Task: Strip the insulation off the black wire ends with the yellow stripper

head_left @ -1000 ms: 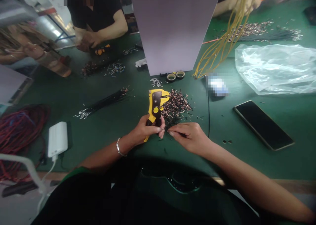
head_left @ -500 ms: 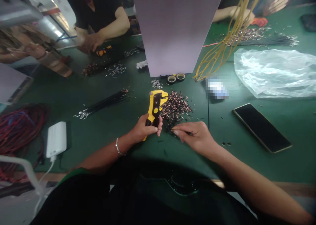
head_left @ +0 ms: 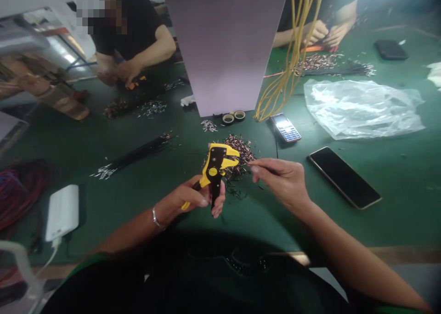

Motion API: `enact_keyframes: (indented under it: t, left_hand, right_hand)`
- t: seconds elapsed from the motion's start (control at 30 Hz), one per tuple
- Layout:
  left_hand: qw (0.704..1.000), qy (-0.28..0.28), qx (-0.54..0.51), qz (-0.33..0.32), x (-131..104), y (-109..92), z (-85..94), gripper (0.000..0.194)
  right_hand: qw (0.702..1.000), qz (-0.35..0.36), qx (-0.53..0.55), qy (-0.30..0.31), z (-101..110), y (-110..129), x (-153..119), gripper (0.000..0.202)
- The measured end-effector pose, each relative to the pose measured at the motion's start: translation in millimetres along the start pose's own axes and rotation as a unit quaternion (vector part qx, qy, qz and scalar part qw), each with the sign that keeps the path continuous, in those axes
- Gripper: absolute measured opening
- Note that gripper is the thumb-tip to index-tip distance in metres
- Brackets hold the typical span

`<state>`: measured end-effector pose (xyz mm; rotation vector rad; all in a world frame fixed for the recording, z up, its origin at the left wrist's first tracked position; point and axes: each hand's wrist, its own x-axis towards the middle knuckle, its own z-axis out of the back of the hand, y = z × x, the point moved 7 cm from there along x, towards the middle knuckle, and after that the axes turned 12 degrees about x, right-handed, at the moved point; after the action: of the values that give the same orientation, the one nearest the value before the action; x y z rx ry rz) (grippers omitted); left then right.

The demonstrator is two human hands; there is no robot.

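Bare green table (head_left: 144, 185) open at centre left, between wire bundle (head_left: 134, 154) and power bank (head_left: 62, 211). Blocked ahead by wire scraps (head_left: 239, 149) and grey panel (head_left: 223, 47). Right of centre: keypad phone (head_left: 285, 127), smartphone (head_left: 343, 177), plastic bag (head_left: 361, 107).

text: none legible | labels: none | numbers: none

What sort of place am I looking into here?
Most likely a wire-harness assembly bench in a workshop. The left hand holds a yellow wire stripper, cut wire pieces lie heaped on the green table, and another person works wires opposite.
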<state>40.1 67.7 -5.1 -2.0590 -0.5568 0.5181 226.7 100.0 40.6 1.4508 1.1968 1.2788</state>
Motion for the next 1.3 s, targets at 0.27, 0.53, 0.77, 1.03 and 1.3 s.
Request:
enact_keyframes:
  t: [0.27,0.53,0.77,1.03,1.3]
  left_hand:
    - [0.999,0.030,-0.027,0.023,0,0,-5.7,0.038]
    - [0.998,0.039,-0.043,0.036,-3,4,-4.7,0.041]
    - [0.998,0.041,-0.034,0.038,0,1,-8.9,0.038]
    - [0.999,0.034,-0.021,0.034,-1,2,-6.6,0.037]
    - [1.000,0.018,-0.018,0.019,-1,3,-4.9,0.033]
  right_hand:
    - [0.999,0.028,-0.026,0.008,-1,5,1,0.014]
    - [0.987,0.096,-0.120,0.040,-6,10,-3,0.018]
    - [0.982,0.130,-0.129,0.051,-9,12,-4,0.019]
    - [0.982,0.123,-0.132,0.060,-9,13,-5,0.020]
    - [0.984,0.101,-0.135,0.060,-9,10,-5,0.020]
